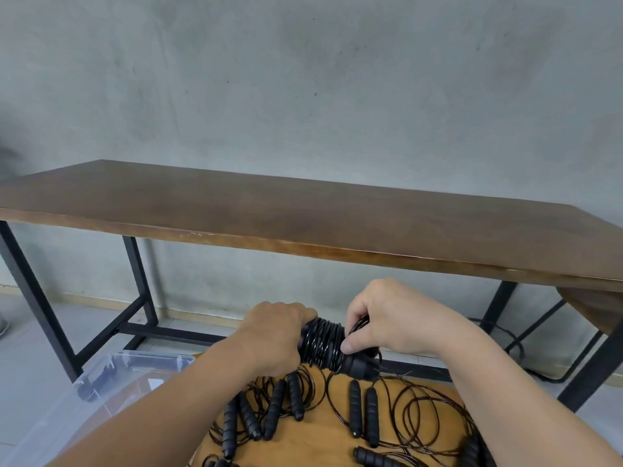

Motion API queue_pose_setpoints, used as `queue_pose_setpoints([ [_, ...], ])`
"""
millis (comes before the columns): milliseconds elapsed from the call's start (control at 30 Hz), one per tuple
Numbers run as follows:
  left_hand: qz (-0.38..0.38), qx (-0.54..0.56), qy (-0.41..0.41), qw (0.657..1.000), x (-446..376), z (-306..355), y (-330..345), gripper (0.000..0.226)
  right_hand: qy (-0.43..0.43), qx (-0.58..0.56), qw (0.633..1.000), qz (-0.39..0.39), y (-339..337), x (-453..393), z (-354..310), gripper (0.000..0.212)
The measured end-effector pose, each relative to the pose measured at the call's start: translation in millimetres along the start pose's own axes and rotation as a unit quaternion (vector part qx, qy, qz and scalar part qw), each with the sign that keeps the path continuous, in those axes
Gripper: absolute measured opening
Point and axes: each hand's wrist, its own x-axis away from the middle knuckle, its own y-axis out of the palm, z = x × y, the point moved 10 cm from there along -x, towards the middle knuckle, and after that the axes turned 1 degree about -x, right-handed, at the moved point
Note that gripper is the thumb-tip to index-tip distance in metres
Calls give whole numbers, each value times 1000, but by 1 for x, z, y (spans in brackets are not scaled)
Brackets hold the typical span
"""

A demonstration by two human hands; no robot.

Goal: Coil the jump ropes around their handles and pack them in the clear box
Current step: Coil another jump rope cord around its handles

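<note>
At seven o'clock the clear box (111,375) waits on the floor. The left hand (273,335) grips the handles, the coiled rope (323,342) at six o'clock; the right hand (381,318) pinches what seems the last loop. Coiling is nearly done; next, probably tuck the end. Loose ropes (364,409) cover the tabletop (303,443).

Black jump ropes (323,345) with black ribbed handles (354,407); light tan wooden surface (320,443) beneath; dark brown table top (303,210) on black frame (33,298); clear, bluish box (111,375); mottled grey wall (337,79).
</note>
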Motion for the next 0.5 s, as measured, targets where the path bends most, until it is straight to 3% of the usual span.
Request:
queue_pose_setpoints([
  [133,-37,61,32,997,5,3,5,44,-36,-64,997,-35,-3,-7,10,11],
  [367,-60,156,72,983,10,10,11,38,-29,-215,976,-37,9,-18,38,5],
  [500,-70,256,50,963,13,5,10,42,7,-366,930,-22,28,-20,59,18],
])
